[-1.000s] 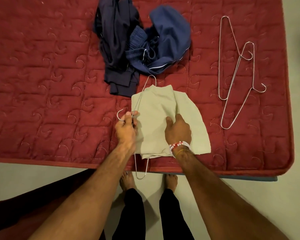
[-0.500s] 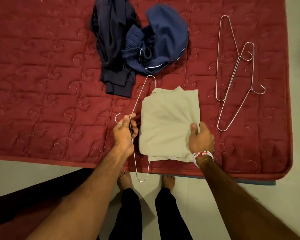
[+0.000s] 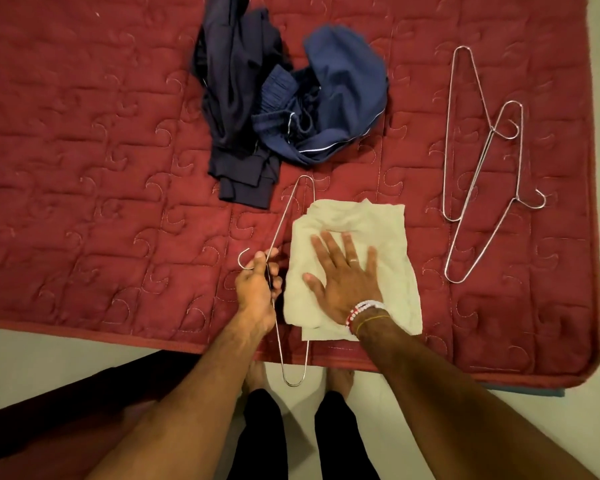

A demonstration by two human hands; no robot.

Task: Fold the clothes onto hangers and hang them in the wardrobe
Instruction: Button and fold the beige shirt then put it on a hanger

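Near edge of bed (image 3: pixel 101 202), centre: one tip of the held hanger (image 3: pixel 284 216) juts past the edge over the floor.

Left hand (image 3: pixel 258 284): fingers curled round the hanger's neck, just below the hook. Gripping.

Right hand (image 3: pixel 343 275): fingers straight and spread, palm pressing flat on the beige cloth (image 3: pixel 388 244). Holds nothing.

Beige cloth: folded, lies just inside the near edge, right of the left hand. The hanger's long bar seems to run under its left side, so the cloth looks folded over the bar. Layers are uneven at the far and near ends.

Mid bed, beyond the cloth: navy pile (image 3: pixel 232 98), crumpled.

Toward the right edge: spare hangers (image 3: pixel 478 161), crossed over each other.

Risks (judgement):
- On lifting, the cloth may slide off the smooth wire, since the fold sits uneven on the bar.
- Loose layers may fall open once the palm comes away.
- The hook could catch the quilt stitching.

Count:
- Hangers: 3 (1 held, 2 spare).
- Beige cloth: 1.
- Navy pile: at least 2 pieces; exact number unclear.
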